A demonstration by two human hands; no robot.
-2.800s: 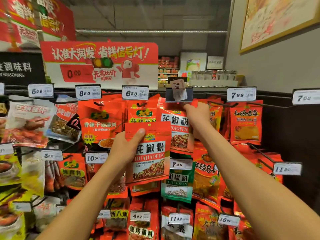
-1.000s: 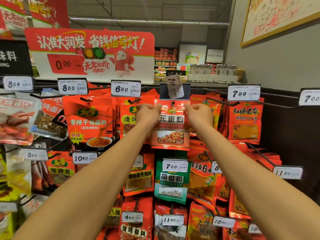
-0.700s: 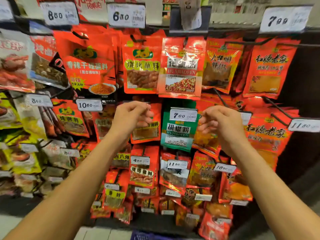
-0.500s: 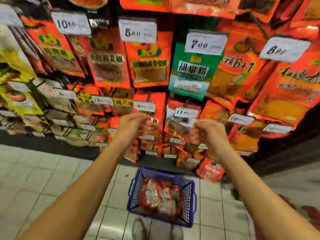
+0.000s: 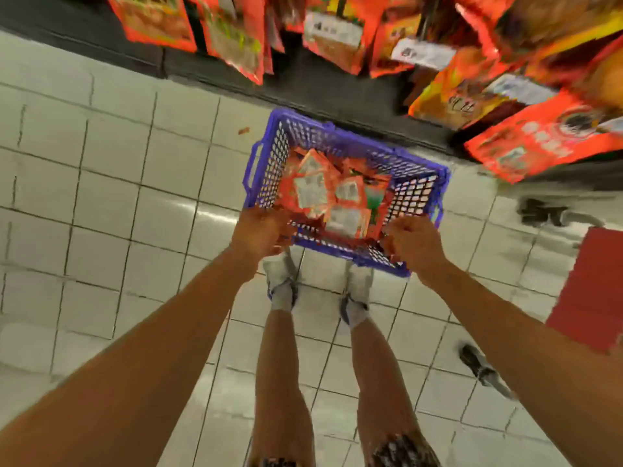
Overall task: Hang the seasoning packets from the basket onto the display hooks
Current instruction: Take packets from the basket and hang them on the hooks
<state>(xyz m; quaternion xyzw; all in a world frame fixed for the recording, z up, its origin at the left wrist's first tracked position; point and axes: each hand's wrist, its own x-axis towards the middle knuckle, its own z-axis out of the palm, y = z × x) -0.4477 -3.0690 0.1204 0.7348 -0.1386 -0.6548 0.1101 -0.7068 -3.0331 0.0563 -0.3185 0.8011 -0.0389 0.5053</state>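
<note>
I am looking straight down at a floor (image 5: 111,183) of pale square tiles with dark grout lines. My left hand (image 5: 261,232) reaches out over the near left corner of a blue plastic basket (image 5: 269,163); its fingers curl loosely downward and I cannot tell whether they touch the rim or hold anything, as the picture is blurred. The basket sits on the floor just beyond my feet, its walls a lattice of small holes. Inside it lies a loose heap of seasoning packets (image 5: 315,193), mostly red-orange with pale label panels, one showing some green. Nearer to me, my two bare legs run down to pale shoes (image 5: 281,281) whose toes point at the basket. My right hand (image 5: 413,242) hangs over the basket's near right corner, fingers loosely curled, nothing visible in its grip. Along the far edge, above a dark base strip, hanging packets (image 5: 337,38) in red and orange dangle from the display, blurred. At the far right a red mat (image 5: 593,291) lies on the tiles.
</note>
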